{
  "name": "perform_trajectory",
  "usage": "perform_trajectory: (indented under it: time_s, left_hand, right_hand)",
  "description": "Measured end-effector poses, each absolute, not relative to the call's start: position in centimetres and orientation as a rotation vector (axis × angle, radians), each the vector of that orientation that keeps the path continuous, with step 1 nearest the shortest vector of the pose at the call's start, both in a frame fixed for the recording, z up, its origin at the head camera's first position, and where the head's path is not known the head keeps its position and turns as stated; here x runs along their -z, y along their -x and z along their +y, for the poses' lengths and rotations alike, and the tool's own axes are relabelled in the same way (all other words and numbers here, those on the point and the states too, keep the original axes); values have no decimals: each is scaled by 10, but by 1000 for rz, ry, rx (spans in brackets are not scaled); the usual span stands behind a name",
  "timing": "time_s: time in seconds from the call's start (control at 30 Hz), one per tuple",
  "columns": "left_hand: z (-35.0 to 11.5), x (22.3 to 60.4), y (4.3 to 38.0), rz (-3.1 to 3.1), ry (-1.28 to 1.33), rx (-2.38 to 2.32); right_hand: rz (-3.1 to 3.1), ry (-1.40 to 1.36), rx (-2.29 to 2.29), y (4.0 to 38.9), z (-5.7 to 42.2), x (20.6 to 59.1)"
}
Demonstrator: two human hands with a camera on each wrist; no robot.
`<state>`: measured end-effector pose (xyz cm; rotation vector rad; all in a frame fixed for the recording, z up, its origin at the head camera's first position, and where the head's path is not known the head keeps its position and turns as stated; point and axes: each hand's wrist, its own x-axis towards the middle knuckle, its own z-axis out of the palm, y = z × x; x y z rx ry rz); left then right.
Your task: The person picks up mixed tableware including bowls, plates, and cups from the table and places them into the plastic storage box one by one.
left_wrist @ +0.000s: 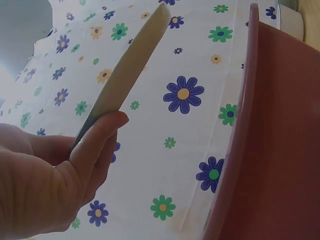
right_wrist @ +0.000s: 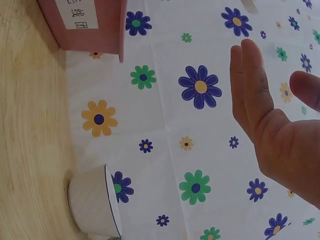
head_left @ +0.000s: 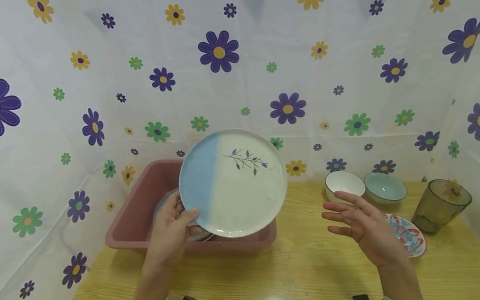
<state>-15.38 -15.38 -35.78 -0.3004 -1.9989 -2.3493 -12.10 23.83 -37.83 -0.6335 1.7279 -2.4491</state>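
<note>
My left hand [head_left: 171, 230] pinches a round plate [head_left: 247, 182] at its lower left rim, thumb on the face. Pale blue covers the plate's left part; the rest is cream with a painted leafy twig. It is tilted up, its face toward the head camera, in front of the pink basin [head_left: 115, 239]. In the left wrist view the plate [left_wrist: 131, 62] shows edge-on in the fingers. My right hand [head_left: 369, 231] is held in the air at the right with fingers extended, nothing in it. In the right wrist view that hand [right_wrist: 272, 117] is apart from everything.
More dishware [head_left: 200, 238] lies in the basin, mostly hidden behind the plate. At the right on the wooden table [head_left: 309, 258] stand a white bowl [head_left: 346, 183], a light blue bowl [head_left: 385, 188], a patterned plate [head_left: 412, 235] and a tinted glass [head_left: 439, 206]. A flowered cloth [head_left: 234, 88] hangs behind.
</note>
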Motion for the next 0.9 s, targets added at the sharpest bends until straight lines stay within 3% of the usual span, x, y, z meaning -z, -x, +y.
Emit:
perform_trajectory:
  time_s: [0.9]
  left_hand:
    - [-184,358,169,-1999,-17,2198]
  right_hand:
    - [1817,414,2500,129,253,391]
